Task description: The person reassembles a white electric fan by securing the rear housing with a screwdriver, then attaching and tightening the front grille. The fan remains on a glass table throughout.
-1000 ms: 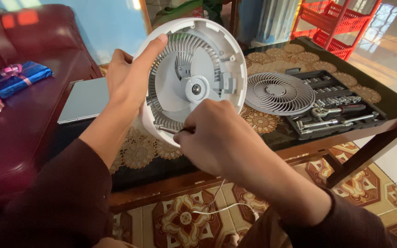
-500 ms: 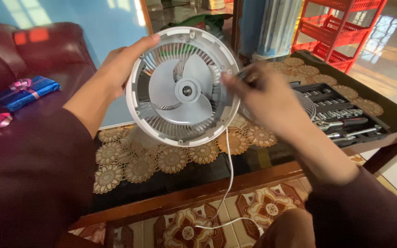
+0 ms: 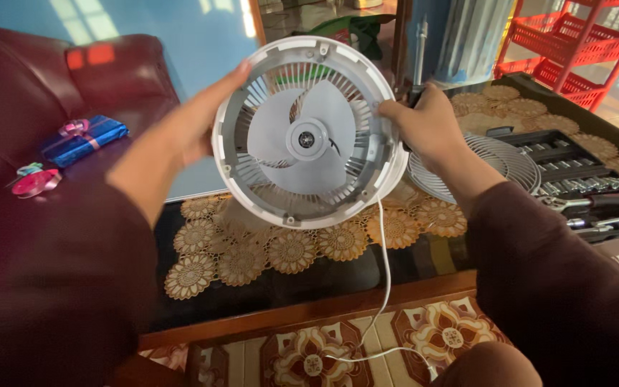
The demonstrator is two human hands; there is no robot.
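I hold the round white fan housing (image 3: pixel 309 132) up in front of me, above the worktop (image 3: pixel 281 279), its open side with the three pale blades facing me. My left hand (image 3: pixel 195 122) presses flat against the left rim, fingers stretched up along the edge, the grip only partly curled. My right hand (image 3: pixel 424 125) grasps the right rim, fingers wrapped round the back and the thumb on the front edge. A white cord (image 3: pixel 385 287) hangs from the bottom of the housing down toward the patterned floor.

Below lie cream lace doilies (image 3: pixel 288 247), and just right of my right wrist a wire fan grille (image 3: pixel 492 161) rests flat beside an open black socket tool case (image 3: pixel 574 172). On the dark red sofa (image 3: pixel 30 93) to the left sit a blue wrapped gift box (image 3: pixel 84 137) with a ribbon and a small pink package (image 3: pixel 34 181). A red plastic rack (image 3: pixel 574 43) stands at the far right.
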